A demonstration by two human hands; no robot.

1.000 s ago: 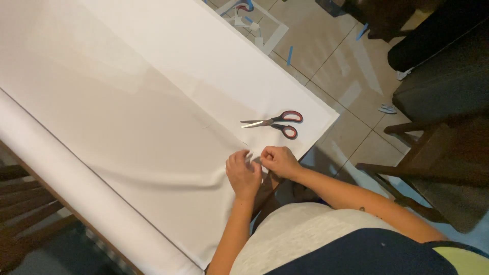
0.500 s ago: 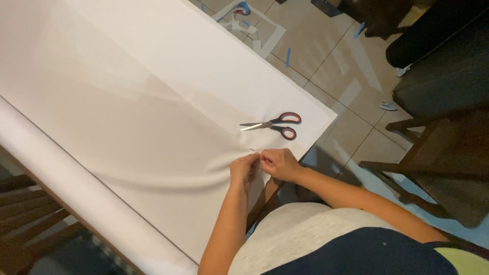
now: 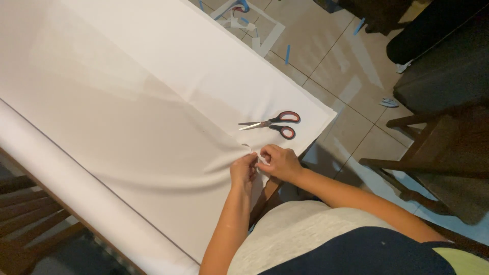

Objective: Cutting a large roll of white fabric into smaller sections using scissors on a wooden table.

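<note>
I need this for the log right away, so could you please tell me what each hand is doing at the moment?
Left hand: closed, pinching the edge of the white fabric.
Right hand: closed, pinching the same fabric edge beside it.

White fabric [image 3: 153, 112]; red-and-black-handled scissors [image 3: 272, 124]

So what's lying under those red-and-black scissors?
The red-and-black scissors lie flat on the wide white fabric sheet, near its edge. Whatever surface supports the fabric beneath them is fully covered, so it cannot be seen.
</note>
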